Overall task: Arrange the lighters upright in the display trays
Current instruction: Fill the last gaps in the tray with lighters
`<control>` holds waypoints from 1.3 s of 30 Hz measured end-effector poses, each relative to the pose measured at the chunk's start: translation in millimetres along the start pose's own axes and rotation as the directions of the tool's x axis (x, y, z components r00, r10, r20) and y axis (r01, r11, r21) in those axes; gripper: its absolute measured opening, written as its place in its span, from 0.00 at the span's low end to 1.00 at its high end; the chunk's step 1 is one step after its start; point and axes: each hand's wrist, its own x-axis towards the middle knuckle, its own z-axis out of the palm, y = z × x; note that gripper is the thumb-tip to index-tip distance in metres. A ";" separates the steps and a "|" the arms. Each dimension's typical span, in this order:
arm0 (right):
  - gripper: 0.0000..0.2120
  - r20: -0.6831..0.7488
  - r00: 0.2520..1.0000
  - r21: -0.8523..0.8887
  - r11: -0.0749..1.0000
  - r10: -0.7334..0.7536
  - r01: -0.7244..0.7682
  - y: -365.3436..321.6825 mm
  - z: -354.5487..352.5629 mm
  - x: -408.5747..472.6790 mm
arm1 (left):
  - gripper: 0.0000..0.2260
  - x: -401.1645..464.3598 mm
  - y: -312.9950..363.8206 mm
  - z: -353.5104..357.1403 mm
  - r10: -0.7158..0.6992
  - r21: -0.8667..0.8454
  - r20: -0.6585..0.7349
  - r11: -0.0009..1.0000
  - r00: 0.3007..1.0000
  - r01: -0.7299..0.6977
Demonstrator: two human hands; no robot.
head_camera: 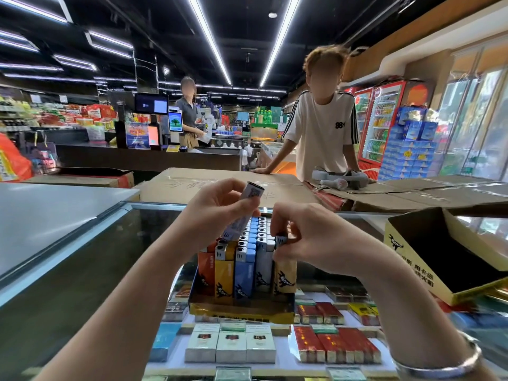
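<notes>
Shop interior, bright ceiling strips, glass counter (82,259) with cigarette packs (231,345) beneath. Display tray (242,309) sits on glass, centre, packed with upright lighters (247,259) in orange, yellow, blue, white rows. Left hand (217,213) grips pale lighter (242,210) tilted, base up, above tray's left side. Right hand (305,237) pinches top of tan lighter (284,268) standing upright at tray's right end. Silver bangle (439,364) on right wrist. Open yellow box (445,259) right. Person in white T-shirt (321,133) leans on cardboard cartons (220,182) far side.
</notes>
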 end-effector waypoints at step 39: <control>0.20 -0.208 0.978 0.486 0.870 0.024 0.082 6.9 6.9 7.9 | 0.19 4.0 -2.3 -7.2 -0.031 -0.346 -0.186 0.937 0.982 -0.036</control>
